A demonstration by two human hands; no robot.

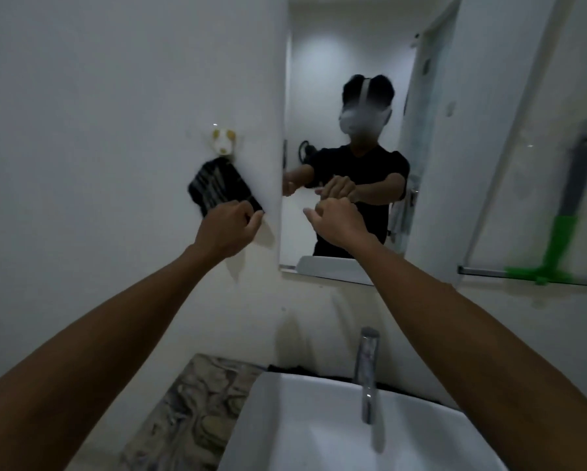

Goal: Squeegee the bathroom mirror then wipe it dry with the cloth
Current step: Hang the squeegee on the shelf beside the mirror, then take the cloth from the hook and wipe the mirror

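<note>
The bathroom mirror (319, 62) hangs on the wall above the sink and shows a person's reflection. A dark striped cloth (214, 188) hangs blurred from an animal-shaped hook (223, 141) on the wall left of the mirror. My left hand (227, 229) pinches the cloth's lower right corner. My right hand (336, 220) is raised close to the mirror's lower part, fingers loosely curled with the index finger out, holding nothing. A squeegee (563, 232) with a green head and grey handle stands on the glass shelf at the right.
A white sink (285, 430) with a chrome tap (367, 372) sits below the mirror. A marbled countertop (190, 413) lies to its left. The glass shelf (482, 271) juts from the right wall.
</note>
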